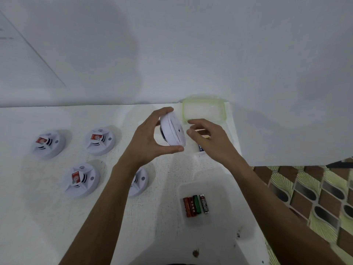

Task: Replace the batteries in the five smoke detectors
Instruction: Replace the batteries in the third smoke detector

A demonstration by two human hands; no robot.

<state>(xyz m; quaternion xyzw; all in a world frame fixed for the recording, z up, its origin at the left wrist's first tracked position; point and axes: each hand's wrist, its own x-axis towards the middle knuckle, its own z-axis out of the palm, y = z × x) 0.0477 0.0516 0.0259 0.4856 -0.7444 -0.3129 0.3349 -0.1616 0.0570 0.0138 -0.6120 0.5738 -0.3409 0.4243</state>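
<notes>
My left hand (152,136) grips a white smoke detector (172,131) on edge above the table, its back turned toward my right hand. My right hand (209,138) hovers just right of it with loosely curled fingers, holding nothing that I can see. Three detectors with red stickers lie on the table at left (47,144), (99,140), (81,179). Another detector (139,181) lies partly hidden under my left forearm. A clear tub (206,220) near me holds several batteries (195,206). A blue battery (201,148) peeks out under my right hand.
A clear lid with a green rim (204,109) leans at the back by the wall. The white table (162,236) ends at right, where patterned floor tiles (315,197) show. A white wall (172,54) stands close behind the table.
</notes>
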